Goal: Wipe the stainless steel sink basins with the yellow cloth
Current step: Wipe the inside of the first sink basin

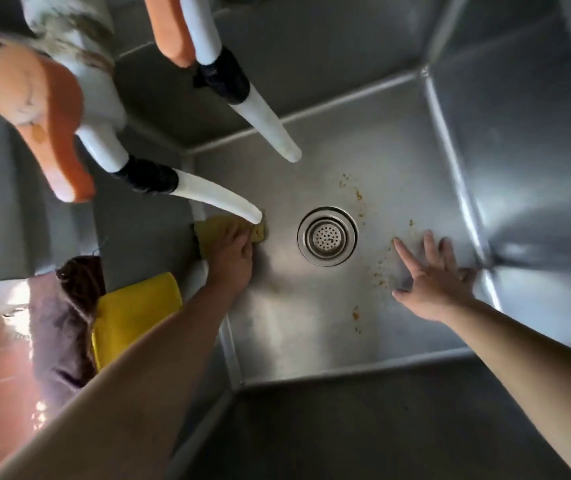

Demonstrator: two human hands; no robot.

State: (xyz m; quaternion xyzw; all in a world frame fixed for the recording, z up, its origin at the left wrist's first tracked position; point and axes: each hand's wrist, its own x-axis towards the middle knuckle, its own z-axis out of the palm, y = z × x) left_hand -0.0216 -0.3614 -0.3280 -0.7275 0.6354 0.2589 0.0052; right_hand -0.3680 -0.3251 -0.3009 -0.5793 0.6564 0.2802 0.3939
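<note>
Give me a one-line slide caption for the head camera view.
Left hand presses a yellow cloth on the sink basin floor; open right hand braces beyond the drain.
</note>
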